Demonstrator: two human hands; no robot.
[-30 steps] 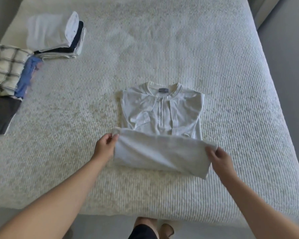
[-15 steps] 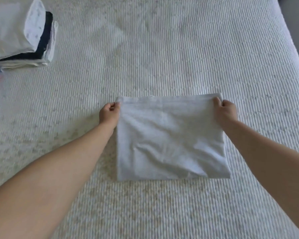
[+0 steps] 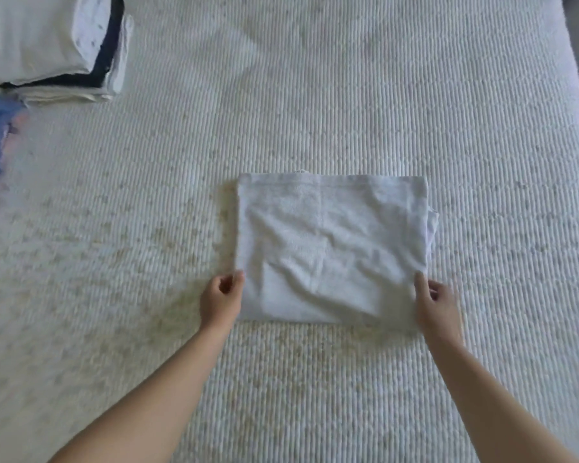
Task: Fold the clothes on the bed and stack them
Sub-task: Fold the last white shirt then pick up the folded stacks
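our folded shirt (image 3: pixel 331 248) lies mid-bed (image 3: pixel 415 95), soft, light and floppy. our left hand (image 3: pixel 219 300) and right hand (image 3: pixel 437 307) curl empty beside its near corners; we'd lift from underneath.

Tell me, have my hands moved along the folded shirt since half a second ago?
Yes. Left hand and right hand came from the folded shirt's far corners to its near corners.

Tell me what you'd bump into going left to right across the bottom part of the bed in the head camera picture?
left hand → folded white shirt → right hand, all on the white ribbed bedspread.
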